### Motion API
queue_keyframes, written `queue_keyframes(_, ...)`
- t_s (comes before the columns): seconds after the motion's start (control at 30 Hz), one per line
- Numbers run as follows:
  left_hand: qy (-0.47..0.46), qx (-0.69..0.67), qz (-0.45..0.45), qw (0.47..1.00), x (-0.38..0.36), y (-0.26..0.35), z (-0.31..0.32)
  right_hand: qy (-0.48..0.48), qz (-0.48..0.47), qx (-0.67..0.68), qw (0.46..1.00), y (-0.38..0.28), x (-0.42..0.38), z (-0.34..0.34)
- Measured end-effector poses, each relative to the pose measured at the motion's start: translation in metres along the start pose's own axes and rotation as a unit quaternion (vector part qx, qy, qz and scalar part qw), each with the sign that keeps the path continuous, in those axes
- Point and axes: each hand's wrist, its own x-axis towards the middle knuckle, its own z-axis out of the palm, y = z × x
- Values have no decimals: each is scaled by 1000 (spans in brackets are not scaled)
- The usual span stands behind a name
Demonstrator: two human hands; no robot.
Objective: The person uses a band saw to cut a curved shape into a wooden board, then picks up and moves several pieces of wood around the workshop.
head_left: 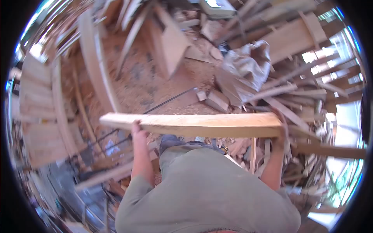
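A thick, pale wooden plank (202, 124) lies level across the front of my body, held by both hands. Near its left end, my left hand (138, 131) grips the near edge, a finger showing on the side and the rest hidden beneath. At the opposite end, my right hand (283, 134) is wrapped around the end of the plank, its fingers smeared by motion. Sawdust-covered floor (143, 77) shows beyond the plank.
Long boards (95, 58) lean at the left, with wide planks (37, 89) beside them. A crumpled white sack (250, 70) stands ahead on the right. Wood offcuts (217, 100) lie near it, and a heap of timber strips (299, 97) fills the right side.
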Motion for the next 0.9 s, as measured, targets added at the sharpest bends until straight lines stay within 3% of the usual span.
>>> queue_keyframes(0.03, -25, -25, -3, 999, -9, 12, -5, -9, 17, 12, 1000, -3, 6, 21)
queue_keyframes(0.23, 96, 28, 51, 994, -11, 49, -26, 8, 46, 28, 999, -3, -10, 83)
queue_keyframes(0.37, 102, 51, 4, 993, -2, 48, -15, 45, 69, -1, 997, -3, -25, 86)
queue_keyframes(0.43, 79, 74, -60, 992, 12, 47, -17, 34, 67, 9, 997, -3, -27, 85)
queue_keyframes(0.53, 60, 7, -80, 995, 31, 39, -17, 99, 26, -55, 993, 3, -18, 80)
queue_keyframes(0.73, 110, -34, 2, 993, 47, 30, -10, -7, 6, -40, 999, 9, 9, 71)
queue_keyframes(0.8, 123, -53, 23, 991, 67, 39, -12, -83, 94, -71, 990, -2, 23, 89)
queue_keyframes(0.9, 141, -51, 56, 987, 99, 62, -21, -208, 105, -81, 969, -19, 43, 123)
